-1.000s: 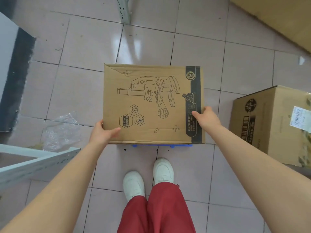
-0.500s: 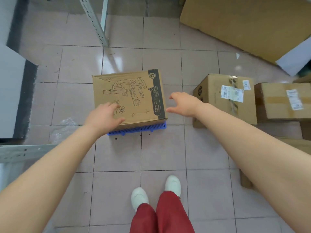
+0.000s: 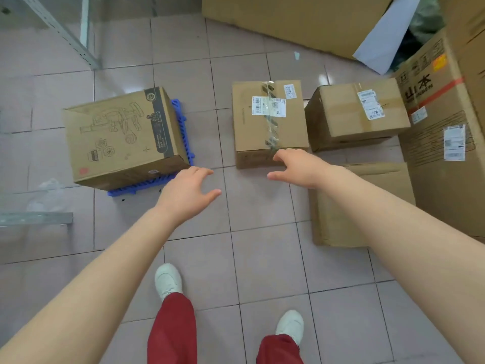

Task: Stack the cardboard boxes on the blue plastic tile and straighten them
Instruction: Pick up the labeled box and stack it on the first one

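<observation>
A cardboard box printed with a microscope drawing point(image 3: 119, 132) rests on the blue plastic tile point(image 3: 183, 127), whose edges show at the box's right and front sides. A taped cardboard box with white labels point(image 3: 267, 119) stands on the floor to its right. Another labelled box point(image 3: 354, 111) sits further right. My left hand point(image 3: 189, 191) hovers open over the floor between the two nearer boxes, holding nothing. My right hand point(image 3: 296, 166) is open, its fingers at the front edge of the taped box.
Large cartons point(image 3: 446, 122) stand at the right, with a flat carton point(image 3: 364, 206) on the floor under my right arm. Flattened cardboard point(image 3: 288, 19) lies at the back. A metal shelf frame point(image 3: 60, 30) stands at the far left. My white shoes show below.
Both hands have let go of the microscope box, which now rests on the blue tile. The view has swung right, and both hands have moved toward the taped box.
</observation>
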